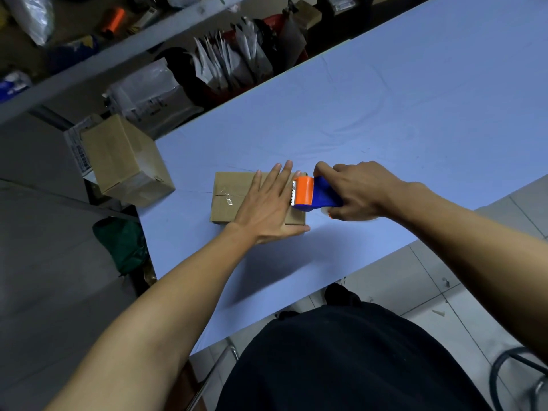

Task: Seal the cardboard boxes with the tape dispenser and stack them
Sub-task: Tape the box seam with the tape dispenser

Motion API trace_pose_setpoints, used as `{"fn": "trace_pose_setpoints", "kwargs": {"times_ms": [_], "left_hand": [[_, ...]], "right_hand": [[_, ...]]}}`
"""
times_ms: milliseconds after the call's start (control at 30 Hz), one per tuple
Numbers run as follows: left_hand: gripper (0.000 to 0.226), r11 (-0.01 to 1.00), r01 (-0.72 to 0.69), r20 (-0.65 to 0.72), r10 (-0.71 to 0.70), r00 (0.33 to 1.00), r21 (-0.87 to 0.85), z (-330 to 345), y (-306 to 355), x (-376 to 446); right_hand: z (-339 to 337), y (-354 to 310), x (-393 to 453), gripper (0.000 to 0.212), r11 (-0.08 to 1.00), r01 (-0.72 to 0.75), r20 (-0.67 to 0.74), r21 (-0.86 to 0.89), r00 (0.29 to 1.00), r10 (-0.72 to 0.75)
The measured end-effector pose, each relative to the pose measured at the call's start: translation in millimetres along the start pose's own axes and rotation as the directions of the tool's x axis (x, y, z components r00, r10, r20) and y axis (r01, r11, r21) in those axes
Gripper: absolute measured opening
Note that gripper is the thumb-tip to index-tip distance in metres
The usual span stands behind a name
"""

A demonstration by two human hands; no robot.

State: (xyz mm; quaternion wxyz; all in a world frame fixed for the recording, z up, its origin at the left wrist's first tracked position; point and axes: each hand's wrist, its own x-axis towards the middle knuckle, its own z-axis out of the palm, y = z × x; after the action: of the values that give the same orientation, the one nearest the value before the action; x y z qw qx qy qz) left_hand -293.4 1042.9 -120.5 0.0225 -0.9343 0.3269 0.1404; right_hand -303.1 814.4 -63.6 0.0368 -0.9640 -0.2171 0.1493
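Note:
A small flat cardboard box [229,197] lies on the blue table [385,120], with its closed flaps meeting in a seam. My left hand [267,206] presses flat on the box's right half with straight fingers. My right hand [360,192] grips the blue and orange tape dispenser [311,192]. The dispenser's toothed orange end sits at the box's right edge, beside my left fingertips. A second, larger cardboard box [124,161] stands tilted at the table's left end, sealed with clear tape.
Beyond the table's far edge a grey shelf [98,62] holds bags, packets and an orange roll. Several plastic mailers [231,60] stand in a bin behind the table. A green bag [121,244] lies below the table's left corner. Tiled floor lies at the right.

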Motion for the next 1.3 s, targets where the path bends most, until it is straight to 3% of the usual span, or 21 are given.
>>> {"fn": "trace_pose_setpoints", "kwargs": {"times_ms": [100,267,433,767,1300], "left_hand": [[0.112,1.000,0.001,-0.025,-0.001,1.000,-0.001,2,-1,-1],[0.113,1.000,-0.010,-0.058,0.011,0.998,0.012,5,-3,-1],[0.113,1.000,-0.009,-0.052,0.010,0.999,0.022,6,-2,-1],[0.115,1.000,0.004,-0.021,-0.003,1.000,0.020,7,-4,1],[0.109,1.000,-0.029,-0.087,0.028,0.996,-0.005,8,-4,-1]], "right_hand": [[10,2,-4,0.057,0.999,0.008,0.006,0.036,1.000,-0.008],[23,15,-14,0.065,0.959,0.033,0.001,0.281,0.999,-0.035],[33,21,-21,0.066,0.936,0.033,-0.032,0.349,0.999,-0.023],[35,52,-38,0.062,0.953,0.000,-0.002,0.304,1.000,0.000],[55,40,-30,0.065,0.972,-0.053,0.010,0.229,0.999,0.052]]}}
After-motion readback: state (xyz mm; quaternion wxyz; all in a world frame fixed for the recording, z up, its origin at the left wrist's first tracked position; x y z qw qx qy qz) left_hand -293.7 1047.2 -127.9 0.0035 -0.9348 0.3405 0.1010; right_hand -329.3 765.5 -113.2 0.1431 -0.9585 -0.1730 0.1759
